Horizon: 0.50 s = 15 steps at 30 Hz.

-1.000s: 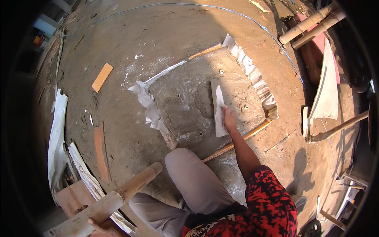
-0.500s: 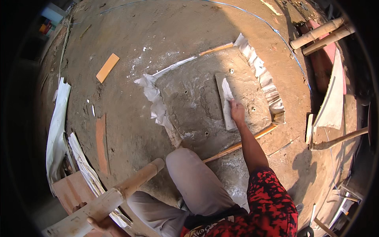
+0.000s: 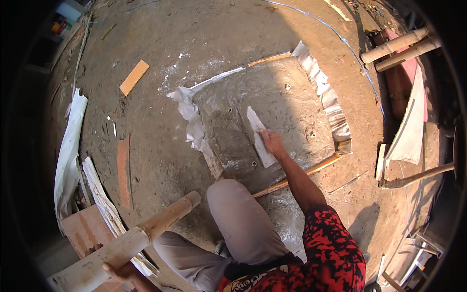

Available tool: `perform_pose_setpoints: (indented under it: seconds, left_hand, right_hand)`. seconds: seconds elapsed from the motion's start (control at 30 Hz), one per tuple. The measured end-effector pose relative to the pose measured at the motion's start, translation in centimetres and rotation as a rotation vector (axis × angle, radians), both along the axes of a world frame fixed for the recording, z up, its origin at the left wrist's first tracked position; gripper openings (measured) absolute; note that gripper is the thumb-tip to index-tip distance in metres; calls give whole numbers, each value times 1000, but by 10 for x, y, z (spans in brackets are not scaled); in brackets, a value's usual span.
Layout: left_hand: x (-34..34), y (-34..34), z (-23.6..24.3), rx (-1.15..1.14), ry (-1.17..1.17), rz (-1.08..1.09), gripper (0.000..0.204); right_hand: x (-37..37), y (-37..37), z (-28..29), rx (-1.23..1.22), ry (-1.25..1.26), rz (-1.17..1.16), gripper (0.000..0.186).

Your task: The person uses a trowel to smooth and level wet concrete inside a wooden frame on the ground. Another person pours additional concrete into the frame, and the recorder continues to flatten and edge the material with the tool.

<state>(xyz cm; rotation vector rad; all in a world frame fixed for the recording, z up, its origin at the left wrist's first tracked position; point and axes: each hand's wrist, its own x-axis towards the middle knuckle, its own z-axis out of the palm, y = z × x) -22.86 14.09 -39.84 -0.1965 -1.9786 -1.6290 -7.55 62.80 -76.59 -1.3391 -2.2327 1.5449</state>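
My right hand (image 3: pixel 271 142) grips a pale flat float (image 3: pixel 260 141), lying on wet grey cement (image 3: pixel 221 121) inside a rough square form. The form is edged with crumpled white sheeting (image 3: pixel 327 100) and wooden strips (image 3: pixel 270 57); several small tube openings (image 3: pixel 314 135) sit in the cement. My left hand (image 3: pixel 115 272), at the lower left, is wrapped round a thick bamboo pole (image 3: pixel 168 216). My grey-trousered knee is beside the form's near left corner.
An orange board (image 3: pixel 134 77) and white split strips (image 3: pixel 71 146) lie on the left ground (image 3: pixel 155 136). At right are bamboo poles (image 3: pixel 394 46), a pale curved board (image 3: pixel 408 131) and a stick (image 3: pixel 423 173). A blue cord (image 3: pixel 316 20) crosses the top.
My right hand has shifted the float leftward across the cement, toward the middle of the form. The view has shifted slightly. My left hand stays on the bamboo.
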Motion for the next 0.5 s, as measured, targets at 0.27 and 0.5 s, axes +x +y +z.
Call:
perform_pose_setpoints:
  seconds: [0.27, 0.5]
  left_hand:
    - [-1, 6, 4, -82, 40, -14, 80]
    - [0, 15, 7, -72, 83, 55, 77]
  right_hand:
    - [-7, -36, 7, 291, -166, 154, 49]
    - [6, 5, 11, 318, -108, -70, 46]
